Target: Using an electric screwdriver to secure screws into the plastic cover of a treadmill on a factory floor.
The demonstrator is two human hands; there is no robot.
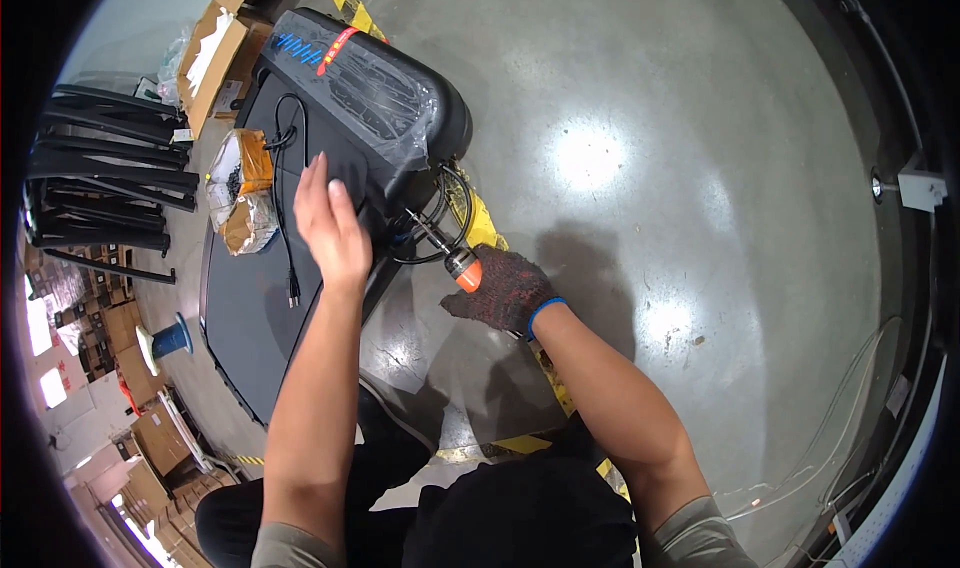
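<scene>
Head view, nearest me: my gloved right hand (505, 293) is wrapped around the orange-handled screwdriver (450, 253), its tip set into the joint under the wrapped black console (375, 108) among black cables (450, 213), while my bare left hand (330, 223) lies spread flat on the black deck (250, 308) holding nothing. I judge the fastening mid-way (film and taped parts bag (245, 188) still unopened). Farther off, polished grey concrete floor (650, 168) with yellow-black tape (480, 223), cartons (215, 53) and black racks (100, 168).
</scene>
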